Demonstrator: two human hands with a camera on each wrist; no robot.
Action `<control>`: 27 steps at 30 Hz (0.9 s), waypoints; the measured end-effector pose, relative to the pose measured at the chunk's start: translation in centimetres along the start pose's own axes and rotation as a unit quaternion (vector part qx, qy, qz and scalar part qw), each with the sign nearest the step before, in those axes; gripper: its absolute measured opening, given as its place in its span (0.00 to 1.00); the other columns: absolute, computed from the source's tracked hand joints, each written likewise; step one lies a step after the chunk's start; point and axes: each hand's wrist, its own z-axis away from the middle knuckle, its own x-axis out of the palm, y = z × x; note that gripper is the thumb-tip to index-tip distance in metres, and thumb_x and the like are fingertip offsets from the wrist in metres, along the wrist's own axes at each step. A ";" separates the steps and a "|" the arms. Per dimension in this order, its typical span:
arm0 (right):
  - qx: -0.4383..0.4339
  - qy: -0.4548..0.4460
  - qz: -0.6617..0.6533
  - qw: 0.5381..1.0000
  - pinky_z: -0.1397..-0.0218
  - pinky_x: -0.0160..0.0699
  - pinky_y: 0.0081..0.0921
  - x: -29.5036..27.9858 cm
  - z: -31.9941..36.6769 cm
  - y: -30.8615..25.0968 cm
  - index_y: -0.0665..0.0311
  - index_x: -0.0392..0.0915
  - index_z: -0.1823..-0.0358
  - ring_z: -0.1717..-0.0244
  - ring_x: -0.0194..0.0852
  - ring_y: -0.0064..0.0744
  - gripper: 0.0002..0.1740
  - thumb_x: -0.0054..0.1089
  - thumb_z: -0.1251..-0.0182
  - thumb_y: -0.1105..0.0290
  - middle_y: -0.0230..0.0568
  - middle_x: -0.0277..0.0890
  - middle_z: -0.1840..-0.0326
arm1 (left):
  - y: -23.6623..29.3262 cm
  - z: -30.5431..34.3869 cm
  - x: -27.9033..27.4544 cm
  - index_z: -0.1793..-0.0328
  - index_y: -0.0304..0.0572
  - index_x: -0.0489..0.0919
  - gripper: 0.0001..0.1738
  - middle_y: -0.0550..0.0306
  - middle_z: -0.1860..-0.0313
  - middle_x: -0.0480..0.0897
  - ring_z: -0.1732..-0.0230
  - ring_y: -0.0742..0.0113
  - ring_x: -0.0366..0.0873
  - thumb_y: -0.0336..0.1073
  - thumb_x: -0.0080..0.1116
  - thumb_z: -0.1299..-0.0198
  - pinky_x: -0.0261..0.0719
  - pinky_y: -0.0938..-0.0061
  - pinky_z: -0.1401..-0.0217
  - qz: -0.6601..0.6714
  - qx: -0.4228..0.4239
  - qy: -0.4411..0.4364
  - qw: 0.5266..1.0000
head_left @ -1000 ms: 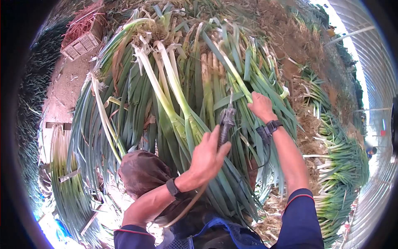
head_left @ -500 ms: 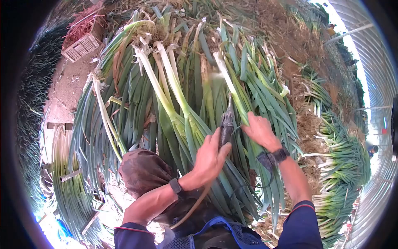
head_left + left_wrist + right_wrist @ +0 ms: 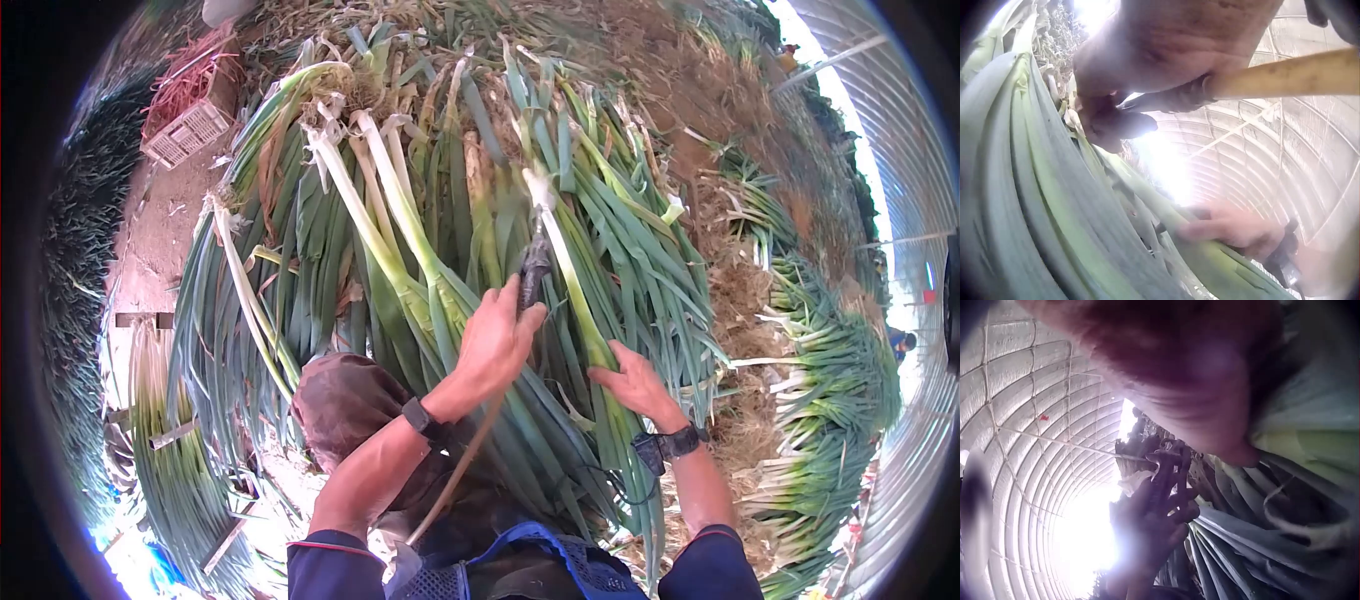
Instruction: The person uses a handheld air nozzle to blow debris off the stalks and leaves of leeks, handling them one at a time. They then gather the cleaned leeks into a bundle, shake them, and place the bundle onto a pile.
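Observation:
In the head view my left hand (image 3: pixel 495 340) grips the dark wrapped handle of a hose nozzle (image 3: pixel 537 268), its thin tip pointing away from me. A tan hose (image 3: pixel 462 470) runs back from that hand; the left wrist view shows the hose (image 3: pixel 1291 75) up close. My right hand (image 3: pixel 640 388) holds a leek (image 3: pixel 572 275) around its green part, thumb on one side. The leek's white end lies beside the nozzle tip, where the picture is blurred. Under both hands spreads a heap of leeks (image 3: pixel 400 235) with long green leaves.
A pale plastic crate (image 3: pixel 187 132) with red strands stands at the far left. One bundle of leeks (image 3: pixel 165 430) lies at the left, and a long row of leeks (image 3: pixel 820 420) runs along the right. Brown patterned cloth (image 3: pixel 350 405) bulges beside my left forearm.
My right hand has drawn back toward my body, pulling the leek with it, so its white end has come down to the nozzle tip. The left hand stays nearly in place.

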 end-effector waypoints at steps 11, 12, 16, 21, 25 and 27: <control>0.101 -0.072 -0.379 0.917 0.57 0.78 0.19 -0.3 0.0 2.6 0.67 0.78 0.37 0.60 0.76 0.15 0.20 0.62 0.25 0.65 0.27 0.80 0.58 | 0.8 -2.1 0.1 0.32 0.28 0.74 0.30 0.34 0.56 0.78 0.49 0.36 0.77 0.47 0.55 0.30 0.72 0.52 0.43 -0.042 0.005 -0.018 0.999; 0.105 -0.074 -0.386 0.914 0.58 0.77 0.18 -0.2 -0.1 2.8 0.66 0.78 0.37 0.60 0.76 0.14 0.20 0.62 0.25 0.65 0.26 0.79 0.58 | 0.7 -2.2 0.1 0.32 0.28 0.74 0.30 0.34 0.56 0.78 0.49 0.36 0.77 0.47 0.55 0.30 0.72 0.52 0.43 -0.044 0.004 -0.020 0.999; 0.115 -0.084 -0.390 0.910 0.58 0.77 0.18 -0.4 0.1 2.1 0.66 0.78 0.37 0.61 0.76 0.15 0.20 0.63 0.25 0.64 0.25 0.79 0.58 | -0.3 -3.7 0.5 0.32 0.28 0.74 0.31 0.33 0.57 0.79 0.50 0.35 0.78 0.47 0.55 0.30 0.73 0.52 0.44 -0.036 0.023 -0.009 0.999; 0.105 -0.069 -0.405 0.906 0.59 0.78 0.17 -0.4 0.4 1.8 0.66 0.78 0.36 0.62 0.77 0.14 0.21 0.64 0.25 0.64 0.26 0.80 0.59 | -0.6 -5.4 0.2 0.28 0.21 0.69 0.36 0.27 0.49 0.78 0.45 0.29 0.76 0.50 0.52 0.28 0.72 0.47 0.39 -0.060 0.012 0.004 0.998; 0.064 -0.029 -0.422 0.904 0.58 0.78 0.17 -1.7 0.8 -0.9 0.68 0.78 0.34 0.62 0.77 0.15 0.26 0.67 0.29 0.64 0.27 0.80 0.60 | 1.5 -3.9 -1.2 0.26 0.26 0.69 0.35 0.29 0.46 0.79 0.44 0.33 0.78 0.48 0.56 0.29 0.73 0.51 0.38 -0.083 -0.015 -0.001 0.996; -0.005 -0.025 -0.387 0.922 0.57 0.77 0.18 -2.8 1.1 -4.3 0.69 0.77 0.32 0.62 0.76 0.16 0.30 0.70 0.34 0.64 0.27 0.79 0.61 | 1.6 -2.4 -1.5 0.22 0.28 0.68 0.37 0.31 0.43 0.80 0.42 0.37 0.80 0.47 0.59 0.30 0.74 0.55 0.37 -0.131 -0.048 0.003 0.990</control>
